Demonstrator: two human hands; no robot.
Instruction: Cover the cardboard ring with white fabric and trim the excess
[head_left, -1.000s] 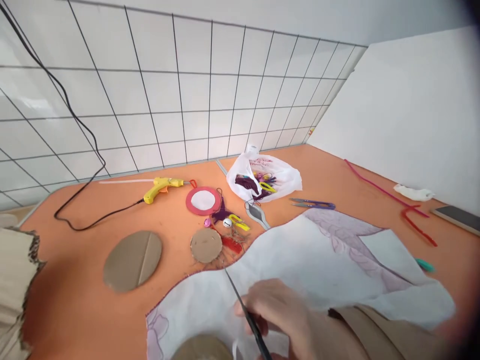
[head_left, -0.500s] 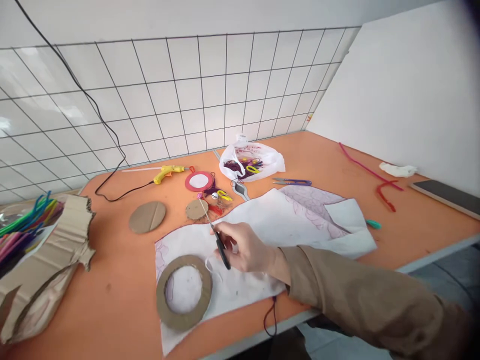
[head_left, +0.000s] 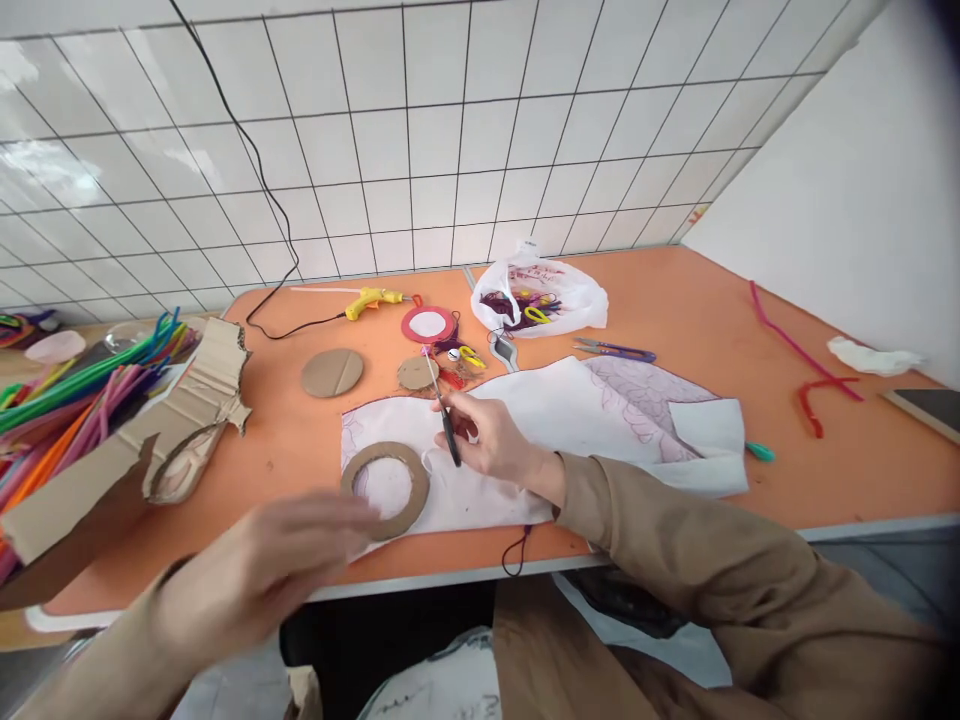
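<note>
My right hand (head_left: 491, 435) is closed around a pair of scissors (head_left: 449, 436), black-handled, with the thin blades pointing away toward the back of the table. The hand is over a white cloth (head_left: 547, 400) with purple drawn lines, and a bit of white strip curls beside it. At the lower left my left hand (head_left: 277, 560) is smeared by motion; its fingers reach over the near edge of a cardboard ring (head_left: 416, 505) lying on the cloth. Whether those fingers touch the ring I cannot tell. Beyond the scissors lies a small cardboard disc (head_left: 417, 374).
Behind are a red-rimmed disc (head_left: 428, 324), a yellow glue gun (head_left: 371, 302), a larger cardboard disc (head_left: 332, 373), a white bag (head_left: 585, 305) of yarn and thread snips (head_left: 616, 351). Torn cardboard (head_left: 176, 400) and pipe cleaners (head_left: 97, 365) crowd the left. A red pipe cleaner (head_left: 808, 408) lies right.
My left hand has come into view from the lower left, reaching to the ring. The view has shifted left and down. My right hand still grips the scissors.
</note>
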